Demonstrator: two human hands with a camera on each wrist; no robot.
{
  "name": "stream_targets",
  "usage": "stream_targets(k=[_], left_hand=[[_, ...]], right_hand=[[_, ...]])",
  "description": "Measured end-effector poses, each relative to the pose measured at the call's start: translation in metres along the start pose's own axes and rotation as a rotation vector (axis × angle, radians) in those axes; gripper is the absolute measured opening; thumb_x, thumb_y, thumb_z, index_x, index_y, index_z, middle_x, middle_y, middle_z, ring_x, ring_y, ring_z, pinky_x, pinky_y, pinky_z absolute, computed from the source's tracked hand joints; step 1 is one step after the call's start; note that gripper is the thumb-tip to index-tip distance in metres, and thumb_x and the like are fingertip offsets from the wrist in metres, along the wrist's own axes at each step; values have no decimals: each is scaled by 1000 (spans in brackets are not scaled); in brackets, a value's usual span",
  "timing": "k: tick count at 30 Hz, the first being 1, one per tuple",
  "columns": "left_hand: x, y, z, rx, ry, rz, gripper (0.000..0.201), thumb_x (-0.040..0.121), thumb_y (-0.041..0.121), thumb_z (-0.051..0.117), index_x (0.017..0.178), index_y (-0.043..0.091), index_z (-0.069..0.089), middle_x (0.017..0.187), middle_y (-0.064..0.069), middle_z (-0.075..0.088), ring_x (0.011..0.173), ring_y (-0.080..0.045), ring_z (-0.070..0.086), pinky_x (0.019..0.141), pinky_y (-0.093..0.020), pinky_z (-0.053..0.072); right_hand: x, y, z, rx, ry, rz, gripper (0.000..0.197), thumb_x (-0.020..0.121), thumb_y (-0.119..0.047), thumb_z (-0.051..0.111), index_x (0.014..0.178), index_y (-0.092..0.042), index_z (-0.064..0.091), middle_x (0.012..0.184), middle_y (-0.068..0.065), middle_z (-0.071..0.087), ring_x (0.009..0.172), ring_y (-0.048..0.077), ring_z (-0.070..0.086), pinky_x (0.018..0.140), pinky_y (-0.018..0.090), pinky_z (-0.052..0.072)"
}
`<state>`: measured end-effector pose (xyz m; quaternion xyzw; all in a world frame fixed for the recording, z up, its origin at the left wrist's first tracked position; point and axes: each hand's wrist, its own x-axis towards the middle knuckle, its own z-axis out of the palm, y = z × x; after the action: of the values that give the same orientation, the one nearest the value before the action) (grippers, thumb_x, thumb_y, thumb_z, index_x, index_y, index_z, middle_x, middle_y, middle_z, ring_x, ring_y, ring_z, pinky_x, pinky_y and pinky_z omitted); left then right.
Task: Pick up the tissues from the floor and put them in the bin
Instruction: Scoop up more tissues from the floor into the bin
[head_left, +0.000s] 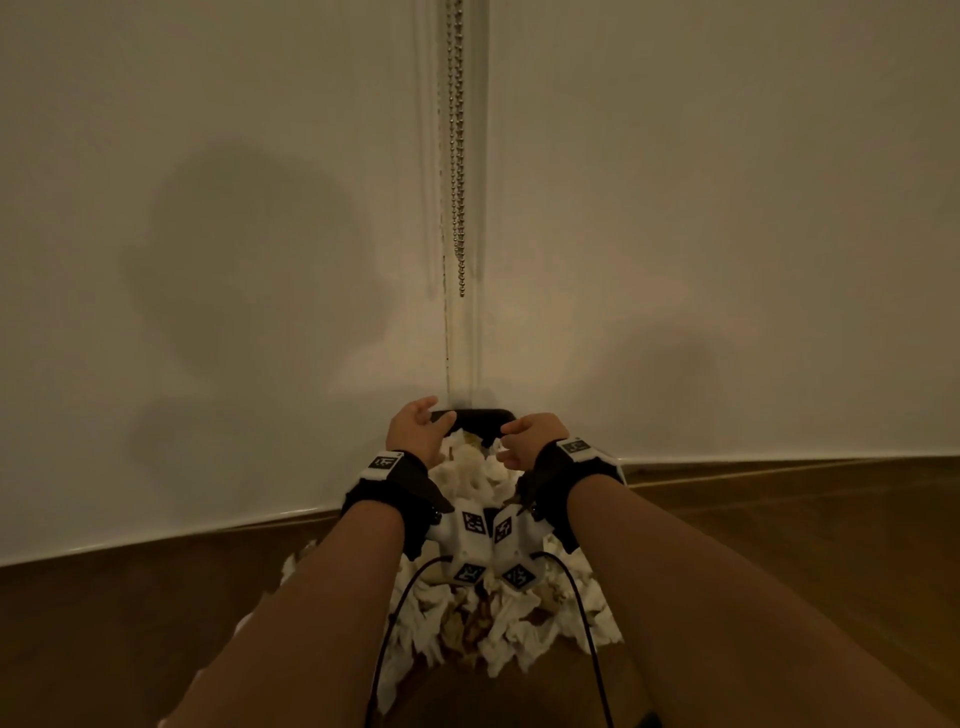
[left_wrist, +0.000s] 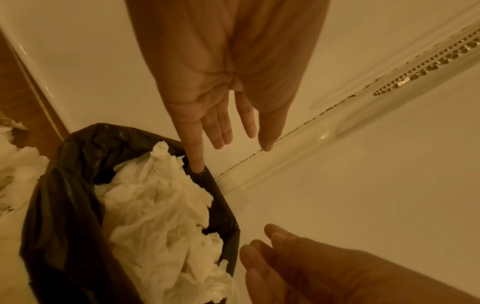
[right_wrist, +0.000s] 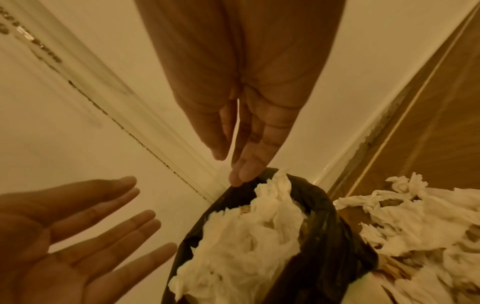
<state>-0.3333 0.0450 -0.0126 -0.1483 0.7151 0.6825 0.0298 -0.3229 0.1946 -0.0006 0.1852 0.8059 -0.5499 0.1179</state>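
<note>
Left hand (head_left: 413, 431) spread wide above the left side of the bin (head_left: 470, 415), fingers (left_wrist: 221, 131) straight, holding nothing; one fingertip at, perhaps touching, the liner rim. Bin stands in the wall corner, lined with a thin, creased, glossy black bag (left_wrist: 64, 197), and is heaped above the rim with crumpled white tissues (left_wrist: 161, 222). Right hand (head_left: 530, 439) over the right side, relaxed, also empty; in its wrist view the fingers reach straight to the rim, though from the head they look loosely bent. More tissues (head_left: 498, 623) lie in a ragged pile on the wooden floor (head_left: 779, 545) just in front of the bin, so the task is unfinished. Risks, as judged: the heap is light, springy and loosely packed; adding more could spill wads back over the rim. Pressing it down could drag the slack liner inward off the rim. Soft, torn paper may shed scraps when grabbed in bunches. Beaded cord (head_left: 458, 156) hangs above, clear of both hands.
</note>
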Motion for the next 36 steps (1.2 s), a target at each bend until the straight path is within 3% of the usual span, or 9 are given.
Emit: stream_targets(k=[2, 4, 7, 10, 13, 17, 22, 29, 36], left_hand=[[-1, 0, -3, 5, -5, -3, 40, 91, 14, 59, 130, 12, 51, 136, -13, 48, 120, -30, 48, 88, -47, 50], [-4, 1, -8, 18, -28, 0, 33, 92, 13, 56, 125, 14, 55, 124, -10, 53, 109, -24, 51, 82, -41, 51], [-13, 0, -19, 48, -49, 18, 26, 92, 10, 55, 117, 12, 60, 105, -9, 59, 88, -18, 56, 65, -33, 50], [-32, -10, -38, 165, -60, 52, 24, 91, 8, 55, 114, 8, 63, 89, -9, 63, 69, -16, 57, 55, -28, 46], [-56, -28, -66, 288, -62, 55, 21, 91, 7, 53, 109, 5, 65, 98, -18, 66, 73, -22, 58, 65, -33, 54], [-87, -55, -105, 478, -26, 49, 16, 92, 13, 55, 103, 12, 66, 88, -7, 65, 67, -11, 58, 48, -18, 42], [-126, -94, -148, 508, 28, -8, 19, 94, 12, 48, 101, 14, 66, 95, -4, 67, 69, -9, 58, 52, -20, 43], [-176, -153, -206, 454, 123, -171, 22, 95, 7, 47, 108, 7, 64, 104, -13, 67, 81, -18, 59, 56, -23, 45], [-207, -225, -243, 568, 132, -342, 20, 93, 9, 53, 109, 7, 65, 113, -13, 65, 96, -24, 63, 71, -29, 52]], right_hand=[[-3, 1, -1, -17, 7, 13, 14, 89, -7, 57, 98, -7, 68, 73, 7, 65, 66, 17, 65, 57, 25, 55], [-7, 0, -2, -69, 8, -1, 13, 90, -9, 56, 93, -9, 68, 67, 4, 64, 57, 13, 60, 48, 20, 49], [-13, -1, -3, -103, -10, -34, 14, 90, -10, 56, 95, -8, 69, 70, 5, 65, 62, 15, 61, 62, 27, 55], [-24, -1, 1, -161, -51, -74, 19, 91, -12, 55, 102, -4, 69, 89, 10, 67, 86, 24, 65, 86, 38, 55], [-42, -2, 12, -203, -56, -140, 28, 93, -24, 54, 101, 0, 69, 94, 13, 69, 86, 23, 65, 87, 39, 55], [-70, 0, 35, -233, -114, -209, 27, 95, -22, 52, 106, -2, 67, 102, 13, 70, 85, 23, 65, 78, 32, 54], [-101, 29, 85, -269, -178, -273, 25, 94, -23, 52, 99, -4, 68, 80, 5, 66, 63, 13, 59, 66, 28, 51], [-130, 104, 139, -300, -308, -171, 23, 92, -25, 56, 71, -18, 62, 74, 1, 66, 62, 11, 59, 56, 25, 47], [-155, 150, 186, -344, -450, -70, 17, 97, -20, 47, 86, -13, 58, 86, 8, 71, 67, 14, 62, 59, 25, 49]])
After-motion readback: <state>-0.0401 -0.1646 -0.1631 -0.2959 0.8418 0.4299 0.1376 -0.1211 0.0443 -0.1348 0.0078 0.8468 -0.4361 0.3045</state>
